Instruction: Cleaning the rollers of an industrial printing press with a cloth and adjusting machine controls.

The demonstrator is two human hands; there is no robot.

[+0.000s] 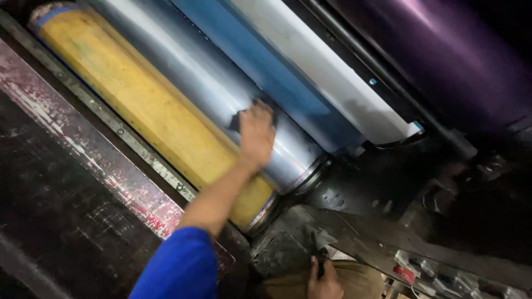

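The left hand [256, 134] reaches out on a bare forearm from a blue sleeve [180, 268] and presses a dark cloth [238, 119] flat against the silver roller [205, 83], its grip closed over the cloth near the roller's right end. That roller lies between a yellow roller [144, 105] and a blue one [277, 72]. The right hand [324, 282], at the lower edge of the view, pinches a thin dark tool [320, 260] beside the machine's frame.

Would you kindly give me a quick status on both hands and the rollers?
Left hand pressing dark cloth on silver roller. Right hand low, grip on small dark tool. Yellow roller alongside, nothing blocking.
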